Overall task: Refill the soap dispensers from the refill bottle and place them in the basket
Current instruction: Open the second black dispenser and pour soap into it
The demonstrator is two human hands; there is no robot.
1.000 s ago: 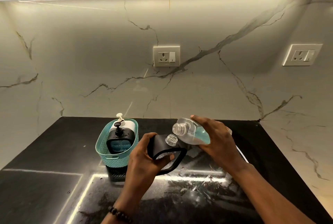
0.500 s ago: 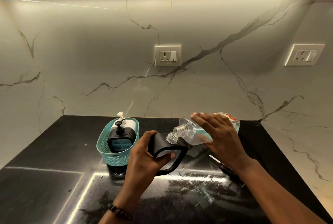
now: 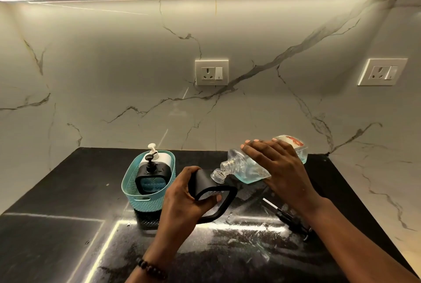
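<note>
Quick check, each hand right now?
Left hand: grips the black soap dispenser.
Right hand: holds the tilted refill bottle.

No text, brand name or number could be read anywhere in the view. The one printed thing was a label [image 3: 293,141] on the refill bottle [image 3: 250,169], right of centre in the frame — it showed a patch of red-orange on white, but the print was too small and blurred to make out any letters. The two wall sockets [image 3: 211,73], one at the centre of the frame and one at the right edge, had plain faces with no marks that could be made out. The soap dispensers in the basket [image 3: 145,200], left of centre, showed no lettering that could be made out either.
</note>
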